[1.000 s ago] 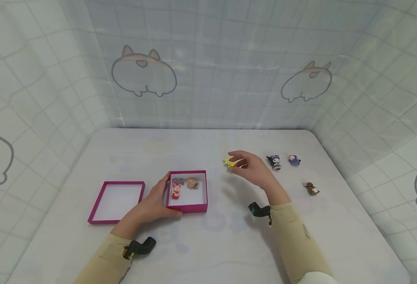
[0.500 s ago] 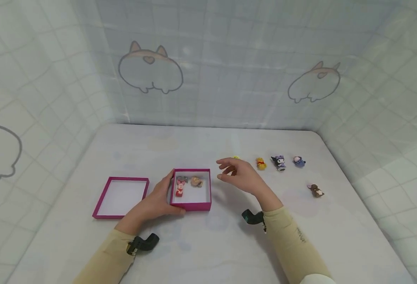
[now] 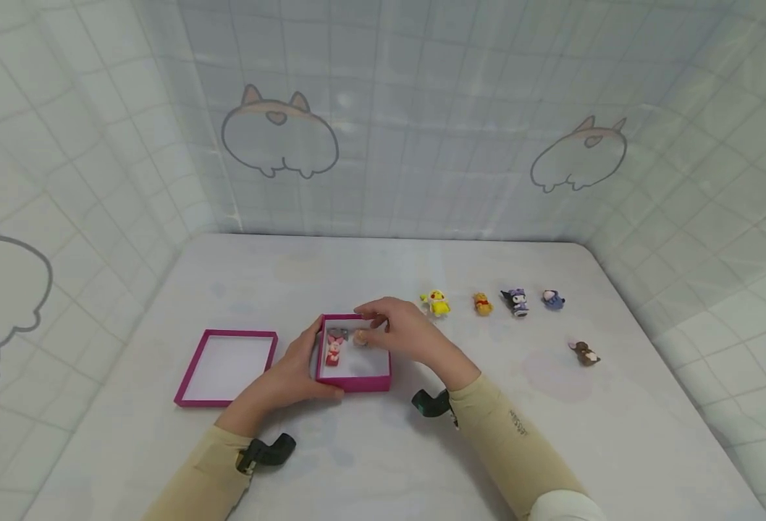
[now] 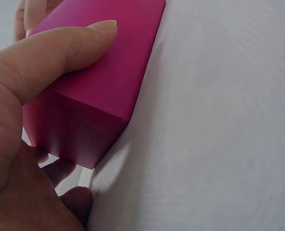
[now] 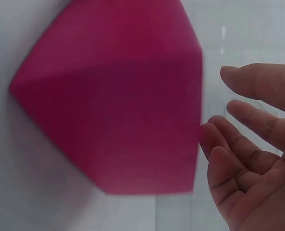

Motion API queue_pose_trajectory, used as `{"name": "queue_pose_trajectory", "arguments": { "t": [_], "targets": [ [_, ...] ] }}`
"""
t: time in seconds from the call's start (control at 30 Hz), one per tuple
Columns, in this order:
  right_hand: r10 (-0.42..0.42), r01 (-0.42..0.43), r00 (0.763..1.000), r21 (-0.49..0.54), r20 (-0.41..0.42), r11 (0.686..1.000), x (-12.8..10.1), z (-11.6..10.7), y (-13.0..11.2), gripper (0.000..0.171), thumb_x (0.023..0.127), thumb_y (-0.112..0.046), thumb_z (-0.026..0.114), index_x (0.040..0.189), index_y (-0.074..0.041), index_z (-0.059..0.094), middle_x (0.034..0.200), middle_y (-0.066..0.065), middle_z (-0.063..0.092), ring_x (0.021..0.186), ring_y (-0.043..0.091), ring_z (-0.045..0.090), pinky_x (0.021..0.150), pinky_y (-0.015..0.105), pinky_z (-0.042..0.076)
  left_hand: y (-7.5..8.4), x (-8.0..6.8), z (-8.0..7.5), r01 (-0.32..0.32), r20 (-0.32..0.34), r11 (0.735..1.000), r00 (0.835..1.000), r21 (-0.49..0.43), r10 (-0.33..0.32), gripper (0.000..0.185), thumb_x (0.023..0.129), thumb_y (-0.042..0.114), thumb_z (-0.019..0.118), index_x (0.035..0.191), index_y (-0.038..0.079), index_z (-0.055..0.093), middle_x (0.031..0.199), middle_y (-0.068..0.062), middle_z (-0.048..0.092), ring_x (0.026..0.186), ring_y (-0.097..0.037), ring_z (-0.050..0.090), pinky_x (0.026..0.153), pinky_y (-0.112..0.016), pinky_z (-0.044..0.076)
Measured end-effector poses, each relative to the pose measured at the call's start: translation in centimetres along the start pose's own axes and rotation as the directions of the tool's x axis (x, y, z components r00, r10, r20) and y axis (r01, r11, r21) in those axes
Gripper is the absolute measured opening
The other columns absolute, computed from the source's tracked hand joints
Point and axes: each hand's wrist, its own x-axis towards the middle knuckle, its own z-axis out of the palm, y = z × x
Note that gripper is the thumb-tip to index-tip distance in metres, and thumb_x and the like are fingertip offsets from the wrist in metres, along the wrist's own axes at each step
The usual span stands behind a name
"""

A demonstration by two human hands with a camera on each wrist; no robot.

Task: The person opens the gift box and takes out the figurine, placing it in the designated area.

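In the head view my left hand (image 3: 288, 373) grips the left side of a magenta box (image 3: 357, 384). Its thumb presses the box's front wall (image 4: 108, 82) in the left wrist view, with the other fingers behind. Inside lie a pink-and-red figurine (image 3: 333, 351), a grey figurine (image 3: 337, 333) and a tan figurine (image 3: 360, 338). My right hand (image 3: 402, 333) reaches over the box's right rim, fingers parted around the tan figurine, which the thumb partly hides. In the right wrist view thumb and fingers stand apart beside the box wall, nothing visible between them.
A shallow magenta-rimmed lid (image 3: 226, 367) lies left of the box. To the right are a yellow figurine (image 3: 436, 303), an orange-yellow bear figurine (image 3: 482, 304), a black-and-purple figurine (image 3: 517, 302), a blue figurine (image 3: 553, 299) and a brown figurine (image 3: 583, 354). Curtains surround the table.
My right hand has moved left, from the yellow figurine to over the box, uncovering the yellow and orange-yellow figurines. My left hand keeps its grip on the box.
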Motion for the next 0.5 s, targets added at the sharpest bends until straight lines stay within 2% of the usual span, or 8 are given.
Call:
{"name": "queue_pose_trajectory", "arguments": {
  "t": [0.13,0.27,0.5],
  "targets": [
    [-0.038,0.038,0.999,-0.006,0.039,0.999,0.8,1.0,-0.7,0.045,0.091,-0.026,0.074,0.132,-0.012,0.063,0.121,0.006,0.064,0.096,0.012,0.062,0.077,0.023,0.053,0.0,0.0,-0.1,-0.031,0.000,0.999,1.000,-0.006,0.031,0.139,0.061,0.051,0.091,0.159,0.020,-0.003,0.161,-0.012,0.014,0.143,-0.034,0.018,0.110,-0.064,0.026],
    [-0.050,0.052,0.996,-0.024,0.070,0.998,1.6,2.0,-0.9,0.045,0.090,-0.027,0.075,0.129,-0.008,0.064,0.114,0.006,0.065,0.090,0.008,0.061,0.075,0.021,0.052,0.1,0.0,-0.1,-0.065,-0.001,0.998,0.998,-0.010,0.065,0.138,0.064,0.049,0.091,0.159,0.017,-0.003,0.161,-0.014,0.013,0.144,-0.035,0.017,0.111,-0.064,0.024],
    [-0.049,0.067,0.993,-0.165,0.112,0.984,2.2,3.4,-0.8,0.040,0.093,-0.024,0.070,0.130,-0.010,0.066,0.113,0.003,0.066,0.091,0.010,0.058,0.077,0.021,0.051,0.0,0.0,-0.1,-0.089,-0.015,0.996,0.996,0.002,0.089,0.137,0.063,0.047,0.091,0.159,0.014,0.000,0.161,-0.016,0.015,0.145,-0.036,0.017,0.112,-0.062,0.023]
  ]
}}
